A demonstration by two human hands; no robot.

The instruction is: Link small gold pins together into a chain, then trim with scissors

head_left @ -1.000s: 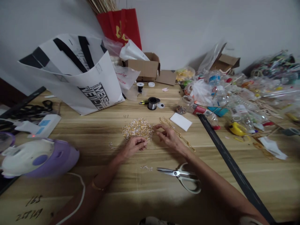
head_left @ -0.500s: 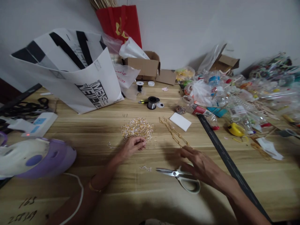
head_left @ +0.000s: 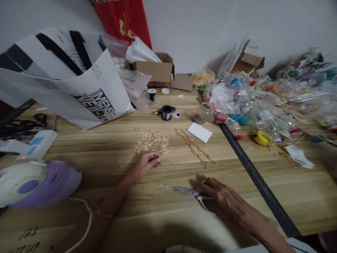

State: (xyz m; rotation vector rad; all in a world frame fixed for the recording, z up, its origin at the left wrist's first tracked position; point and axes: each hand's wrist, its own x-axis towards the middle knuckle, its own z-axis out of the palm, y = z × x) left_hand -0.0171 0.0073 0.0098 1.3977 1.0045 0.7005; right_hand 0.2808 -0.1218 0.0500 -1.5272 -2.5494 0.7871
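Note:
My left hand point(head_left: 149, 162) rests at the near edge of a pile of small gold and silver beads or findings point(head_left: 151, 142). Its thumb and fingers are pinched together; whatever they hold is too small to make out. My right hand point(head_left: 217, 193) is over the handles of a pair of scissors point(head_left: 193, 192), its fingers curled about them and hiding much of the grips. The scissors' blades point left, toward a little heap of silver pieces point(head_left: 161, 187). A gold chain point(head_left: 194, 149) lies beyond my right hand, beside a white card point(head_left: 199, 132).
Spools of wire point(head_left: 166, 113) and thread point(head_left: 152, 94) stand farther back. A white paper bag point(head_left: 105, 88) and a purple-and-white appliance point(head_left: 47, 182) occupy the left. Plastic bottles and other clutter point(head_left: 263, 112) fill the right, past a black strip point(head_left: 252, 172) on the table point(head_left: 126, 218).
My right hand has come down from above the scissors onto their handles. My left hand keeps its pinch beside the pile. The whole view has shifted slightly.

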